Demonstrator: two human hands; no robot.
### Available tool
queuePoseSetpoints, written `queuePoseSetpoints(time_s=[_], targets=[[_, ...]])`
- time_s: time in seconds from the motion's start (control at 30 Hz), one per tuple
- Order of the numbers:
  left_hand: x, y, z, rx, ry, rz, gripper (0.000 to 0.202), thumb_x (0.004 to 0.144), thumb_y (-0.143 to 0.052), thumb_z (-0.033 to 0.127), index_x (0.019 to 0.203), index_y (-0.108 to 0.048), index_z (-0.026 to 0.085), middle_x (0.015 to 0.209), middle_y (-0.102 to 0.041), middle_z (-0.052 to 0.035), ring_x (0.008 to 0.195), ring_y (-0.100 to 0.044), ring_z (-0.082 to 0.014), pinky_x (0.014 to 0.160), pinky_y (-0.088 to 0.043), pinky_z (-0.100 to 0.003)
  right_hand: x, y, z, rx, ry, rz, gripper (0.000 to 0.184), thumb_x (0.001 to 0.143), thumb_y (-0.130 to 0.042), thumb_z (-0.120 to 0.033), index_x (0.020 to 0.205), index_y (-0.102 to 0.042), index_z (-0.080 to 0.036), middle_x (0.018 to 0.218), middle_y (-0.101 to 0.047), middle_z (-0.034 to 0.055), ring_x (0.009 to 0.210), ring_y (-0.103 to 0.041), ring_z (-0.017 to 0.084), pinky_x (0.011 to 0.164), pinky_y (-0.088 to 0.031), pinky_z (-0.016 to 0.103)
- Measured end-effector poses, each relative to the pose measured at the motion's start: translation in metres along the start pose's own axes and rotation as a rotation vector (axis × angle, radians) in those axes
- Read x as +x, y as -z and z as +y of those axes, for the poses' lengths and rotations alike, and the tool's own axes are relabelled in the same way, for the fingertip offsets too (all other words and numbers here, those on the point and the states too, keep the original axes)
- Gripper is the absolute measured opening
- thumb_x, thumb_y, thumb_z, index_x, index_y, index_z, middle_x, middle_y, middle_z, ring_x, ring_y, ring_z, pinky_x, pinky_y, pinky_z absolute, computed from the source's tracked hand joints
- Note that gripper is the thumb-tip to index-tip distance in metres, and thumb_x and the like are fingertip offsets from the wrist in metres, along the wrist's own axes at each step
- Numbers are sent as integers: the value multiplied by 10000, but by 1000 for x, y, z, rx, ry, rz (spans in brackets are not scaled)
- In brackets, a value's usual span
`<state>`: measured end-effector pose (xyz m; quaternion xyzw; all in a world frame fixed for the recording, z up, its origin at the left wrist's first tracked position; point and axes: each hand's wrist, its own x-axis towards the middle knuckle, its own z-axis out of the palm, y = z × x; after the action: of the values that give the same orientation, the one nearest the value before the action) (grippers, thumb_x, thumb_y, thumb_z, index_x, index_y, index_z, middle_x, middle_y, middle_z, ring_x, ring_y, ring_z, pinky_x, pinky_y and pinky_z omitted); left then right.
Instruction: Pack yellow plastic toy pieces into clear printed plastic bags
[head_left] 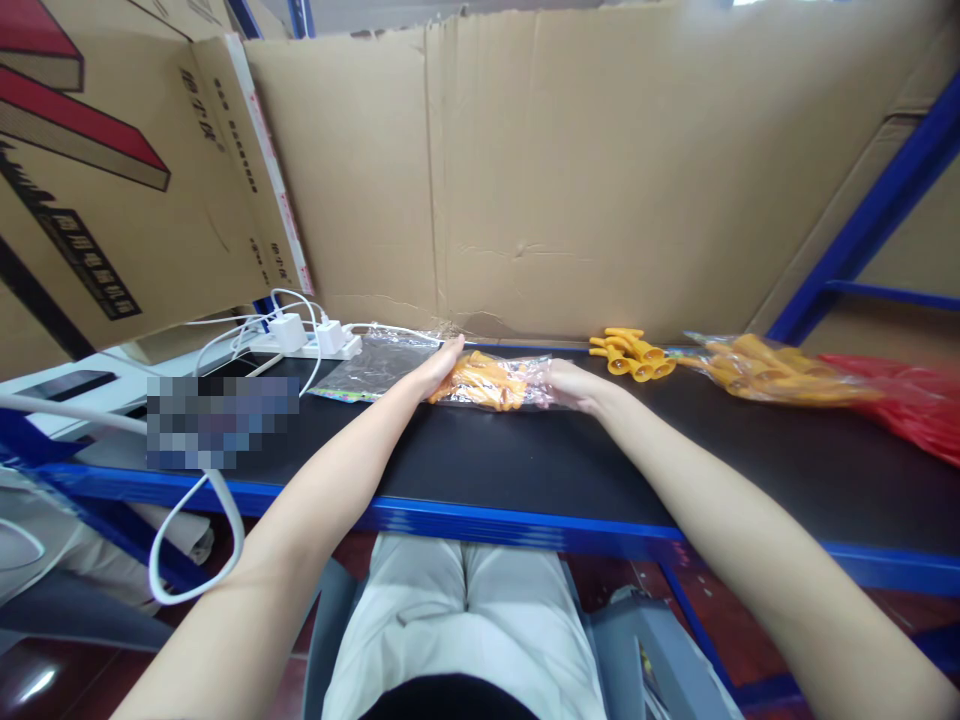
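Observation:
A clear plastic bag (pixel 489 384) with orange-yellow plastic pieces inside lies across the middle of the black shelf top. My left hand (pixel 442 370) is closed on its left end, thumb up along the side. At the bag's right end, my right hand (pixel 573 386) grips the clear film, its fingers partly hidden. Just right of that hand sits a small pile of loose yellow horn-shaped pieces (pixel 636 358). Beyond it is another clear bag (pixel 757 370) of similar yellow pieces. Flat clear plastic bags (pixel 379 362) lie to the left of my left hand.
A white power strip (pixel 341 346) with chargers and cables stands at the back left. Red plastic bags (pixel 900 395) are at the far right. Cardboard (pixel 570 180) walls the back, and a blue rail (pixel 517 525) edges the front. A white cable (pixel 161 560) loops over the left edge.

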<state>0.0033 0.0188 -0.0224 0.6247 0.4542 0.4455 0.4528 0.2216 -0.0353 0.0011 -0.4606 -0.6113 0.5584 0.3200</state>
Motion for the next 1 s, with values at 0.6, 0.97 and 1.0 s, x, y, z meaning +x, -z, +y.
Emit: queuePoseSetpoints(time_s=[0.6, 0.97, 1.0], targets=[[0, 4, -10, 380, -74, 75, 396, 874, -391, 275, 1221, -424, 88, 1261, -487, -182, 1154, -458, -230, 957, -332, -317, -12, 12, -14, -220, -43, -92, 181, 695, -461, -134, 522, -514, -137, 433, -548, 39, 310, -389, 64, 317, -274, 188], [-2, 2, -7, 272, -53, 58, 296, 861, -431, 296, 1097, -498, 132, 1168, -562, -139, 1074, -526, -219, 913, -387, -325, -14, 22, -16, 19, -31, -210, 189, 760, -607, -299, 837, -615, -127, 677, -613, 27, 578, -553, 103, 523, -459, 209], [-2, 2, -6, 215, -32, 41, 286, 868, -416, 316, 1072, -503, 136, 1154, -570, -136, 1061, -537, -219, 899, -401, -325, -14, 19, -15, -3, -32, -212, 212, 755, -621, -291, 893, -619, -130, 712, -625, 31, 592, -555, 101, 536, -464, 209]])
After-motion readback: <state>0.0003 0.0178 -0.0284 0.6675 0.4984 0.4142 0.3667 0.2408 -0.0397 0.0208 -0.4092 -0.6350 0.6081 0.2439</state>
